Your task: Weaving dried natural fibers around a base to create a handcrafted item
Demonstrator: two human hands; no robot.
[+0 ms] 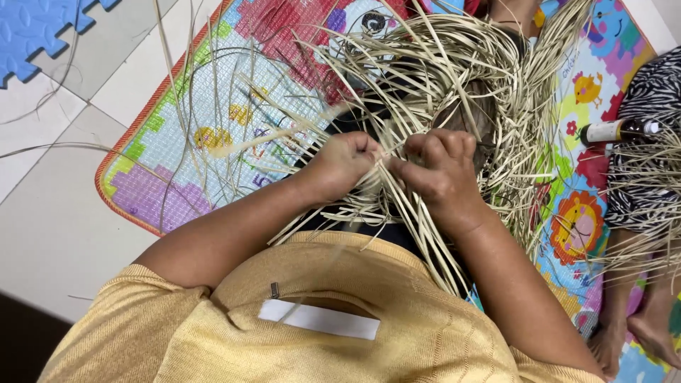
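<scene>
A large tangle of pale straw strips (454, 64) spreads out over my lap and the mat. My left hand (344, 164) is closed around a few strips at the woven centre. My right hand (443, 170) pinches other strips right beside it, the two hands almost touching. Long loose strips fan out upward and to both sides. More strips run down between my forearms toward my yellow top. The woven part under my hands is mostly hidden by my fingers.
A colourful play mat (213, 128) lies on the pale tiled floor (57, 213). A blue foam tile (35, 28) sits at top left. At right another person's legs (638, 312) and striped clothing hold more straw, with a small bottle (621, 130) beside them.
</scene>
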